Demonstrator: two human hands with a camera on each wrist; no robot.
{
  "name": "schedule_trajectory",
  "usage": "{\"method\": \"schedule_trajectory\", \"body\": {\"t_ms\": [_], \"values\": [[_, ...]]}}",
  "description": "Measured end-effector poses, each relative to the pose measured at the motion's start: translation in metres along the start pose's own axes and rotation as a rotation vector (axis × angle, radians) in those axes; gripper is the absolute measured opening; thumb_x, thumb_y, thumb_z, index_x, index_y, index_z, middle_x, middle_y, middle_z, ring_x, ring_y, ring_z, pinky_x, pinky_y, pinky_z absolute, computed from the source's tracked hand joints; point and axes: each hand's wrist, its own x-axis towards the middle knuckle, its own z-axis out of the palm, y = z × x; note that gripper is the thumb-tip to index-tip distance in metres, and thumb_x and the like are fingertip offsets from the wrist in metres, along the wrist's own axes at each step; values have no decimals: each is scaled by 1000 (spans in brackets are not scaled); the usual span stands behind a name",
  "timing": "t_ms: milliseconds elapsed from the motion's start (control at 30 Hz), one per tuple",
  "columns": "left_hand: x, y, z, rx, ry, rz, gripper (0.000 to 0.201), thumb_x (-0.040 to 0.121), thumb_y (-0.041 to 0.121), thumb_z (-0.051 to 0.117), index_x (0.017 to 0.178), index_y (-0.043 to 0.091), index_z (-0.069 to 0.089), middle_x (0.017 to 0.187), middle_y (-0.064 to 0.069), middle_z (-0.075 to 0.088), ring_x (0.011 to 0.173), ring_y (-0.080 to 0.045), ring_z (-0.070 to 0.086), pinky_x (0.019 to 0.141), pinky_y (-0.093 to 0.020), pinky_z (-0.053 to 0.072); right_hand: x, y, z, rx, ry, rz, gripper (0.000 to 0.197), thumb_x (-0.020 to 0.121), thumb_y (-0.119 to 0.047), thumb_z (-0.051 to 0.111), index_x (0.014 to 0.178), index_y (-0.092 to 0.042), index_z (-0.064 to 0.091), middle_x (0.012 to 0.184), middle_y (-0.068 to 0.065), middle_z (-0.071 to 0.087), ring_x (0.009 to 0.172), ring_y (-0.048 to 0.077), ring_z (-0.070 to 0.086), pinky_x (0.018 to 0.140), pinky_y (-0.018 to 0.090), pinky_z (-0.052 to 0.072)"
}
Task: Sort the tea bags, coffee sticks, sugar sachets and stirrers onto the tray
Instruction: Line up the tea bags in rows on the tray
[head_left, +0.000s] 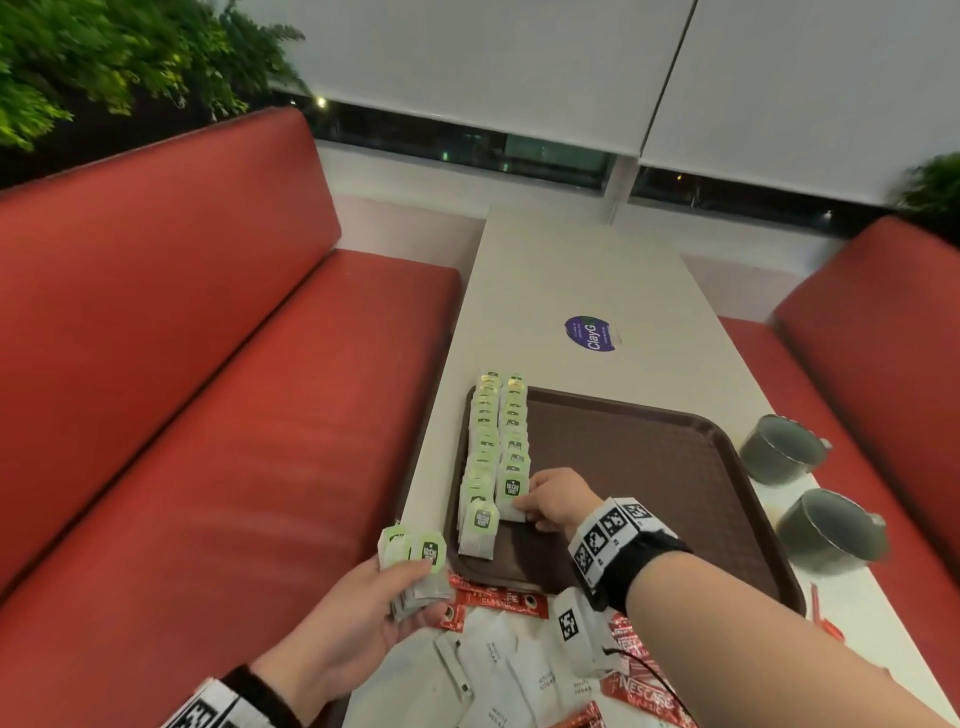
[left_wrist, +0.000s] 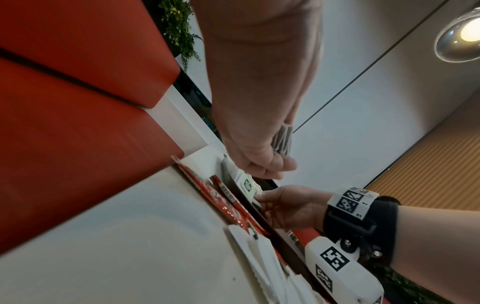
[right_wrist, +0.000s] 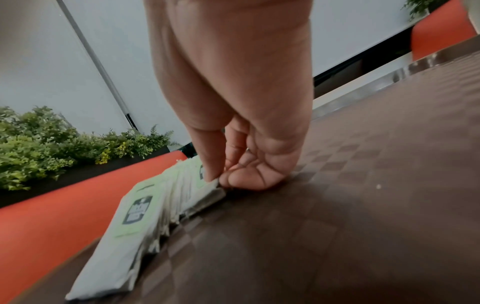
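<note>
Two overlapping rows of green-and-white tea bags (head_left: 493, 452) run along the left side of a brown tray (head_left: 649, 467). My right hand (head_left: 550, 501) pinches the nearest tea bag (head_left: 511, 491) of the right row between thumb and fingers, low on the tray; the right wrist view shows the pinch on that tea bag's (right_wrist: 210, 185) corner. Beside the tray's near left corner, my left hand (head_left: 395, 592) grips a small stack of tea bags (head_left: 415, 564). Red coffee sticks (head_left: 498, 597) and white sugar sachets (head_left: 498, 670) lie loose on the table in front of the tray.
Two dark cups (head_left: 789, 449) stand at the table's right edge beside the tray. A round purple sticker (head_left: 592, 332) marks the white table (head_left: 571, 270) beyond the tray. Red bench seats (head_left: 208, 389) flank both sides. A thin red stirrer (head_left: 821, 616) lies by the tray's near right corner.
</note>
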Motion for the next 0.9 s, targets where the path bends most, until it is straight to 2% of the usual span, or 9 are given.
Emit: {"method": "schedule_trajectory", "body": {"t_ms": [167, 267, 333, 400, 467, 567, 667, 800, 900], "values": [[7, -1, -1, -10, -4, -11, 24, 91, 2, 56, 114, -5, 59, 101, -25, 69, 80, -28, 67, 63, -31, 60, 4, -3, 3, -24, 70, -32, 21, 84, -5, 69, 80, -14, 50, 74, 6, 61, 61, 12, 56, 52, 21, 50], [11, 2, 2, -14, -10, -14, 21, 92, 0, 54, 112, -5, 59, 99, -24, 69, 83, -30, 66, 62, -31, 60, 3, -3, 4, -26, 79, -32, 25, 83, -7, 70, 81, -15, 47, 77, 7, 63, 63, 14, 58, 59, 26, 54], [13, 4, 4, -15, -23, -7, 20, 92, -2, 51, 110, -4, 59, 99, -23, 70, 84, -30, 65, 67, -33, 60, 0, -3, 2, -34, 97, -51, 22, 84, -13, 70, 87, -15, 48, 80, 7, 63, 67, 16, 59, 66, 29, 55], [14, 6, 7, -5, -39, 3, 22, 92, -3, 51, 113, -3, 58, 105, -24, 69, 87, -30, 64, 79, -36, 57, -6, -4, -2, -87, 202, -135, 19, 86, -20, 68, 95, -14, 53, 88, 4, 62, 76, 16, 59, 68, 30, 52], [16, 8, 9, 4, -50, 9, 24, 92, -2, 52, 115, -2, 57, 108, -23, 68, 89, -29, 66, 79, -36, 58, -22, -6, -5, -75, 262, -250, 15, 88, -24, 64, 99, -14, 58, 96, 2, 61, 84, 14, 58, 68, 25, 47], [20, 9, 16, -8, -62, 14, 24, 91, -2, 54, 115, -2, 56, 103, -19, 71, 87, -26, 68, 73, -33, 60, -57, -7, 2, 112, 15, -343, 15, 86, -27, 69, 91, -13, 67, 86, 1, 66, 74, 11, 59, 63, 22, 49], [24, 9, 24, 18, -93, 23, 26, 92, -2, 53, 118, -5, 55, 106, -20, 70, 86, -25, 68, 69, -29, 60, -79, -3, 9, 48, -250, -319, 17, 83, -27, 72, 86, -11, 68, 65, -4, 62, 54, 8, 51, 50, 19, 43], [25, 7, 35, 67, -142, 39, 26, 93, -1, 51, 119, -2, 57, 109, -19, 70, 87, -22, 70, 67, -27, 58, -76, 6, 11, 168, -274, -296, 23, 84, -8, 70, 68, -13, 54, 50, -5, 51, 37, 2, 43, 39, 15, 32], [25, 10, 37, 34, -138, 43, 25, 95, 0, 48, 117, -1, 58, 110, -18, 70, 96, -25, 68, 80, -32, 59, -73, 11, 5, 308, -237, -248, 25, 85, -6, 68, 64, -15, 58, 53, 1, 53, 44, 11, 45, 41, 19, 33]]}}
